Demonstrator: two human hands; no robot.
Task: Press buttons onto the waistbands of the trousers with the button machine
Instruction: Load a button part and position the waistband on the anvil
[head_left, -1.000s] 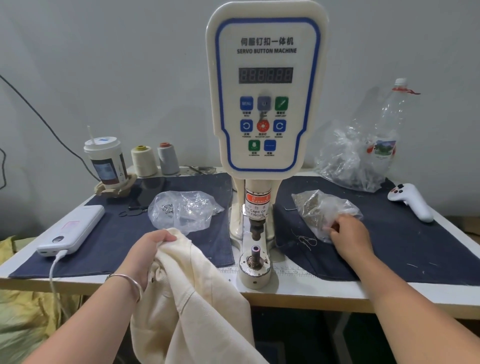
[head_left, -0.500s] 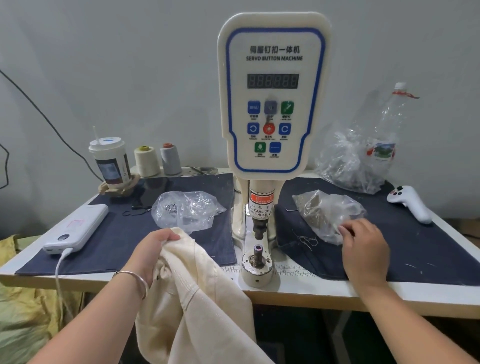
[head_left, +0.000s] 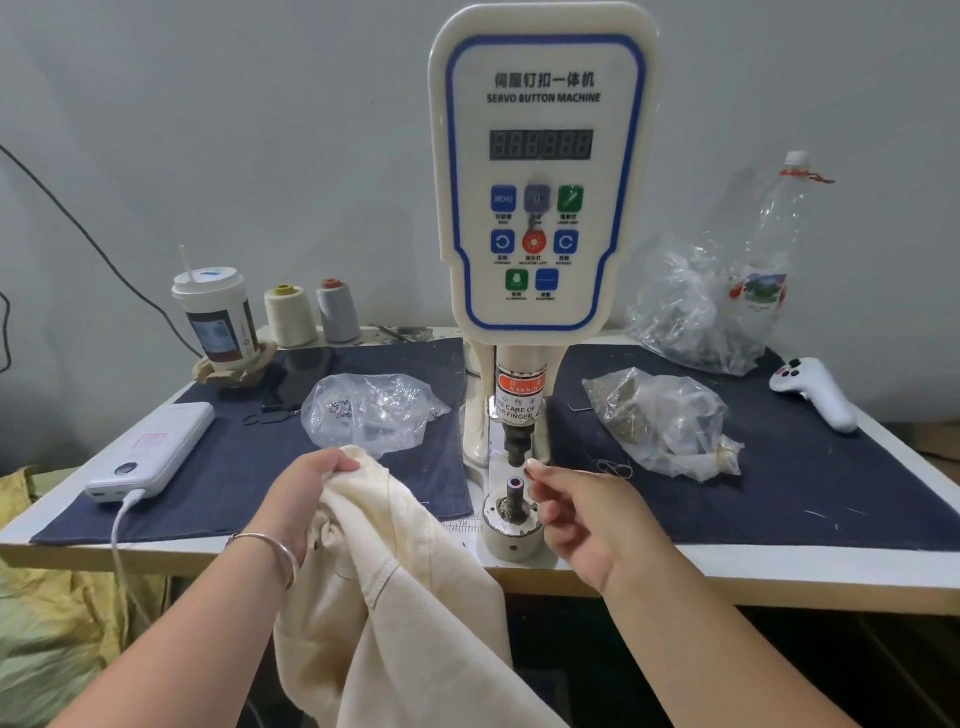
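The cream servo button machine stands at the table's middle, its black punch above a round lower die. My left hand grips the waistband of cream trousers, which hang off the table's front edge left of the die. My right hand is beside the die, its fingertips pinching a small button part just right of the punch; the part is too small to make out. A clear bag of dark buttons lies to the right, and a bag of silver parts to the left.
Dark denim mats cover the white table. A power bank with its cable, a lidded cup and two thread cones sit at the left. A plastic bottle, a crumpled bag and a white controller sit at the right.
My right hand left the bag of dark buttons and moved left to the machine's die, now pinching something small. My left hand kept holding the trousers.
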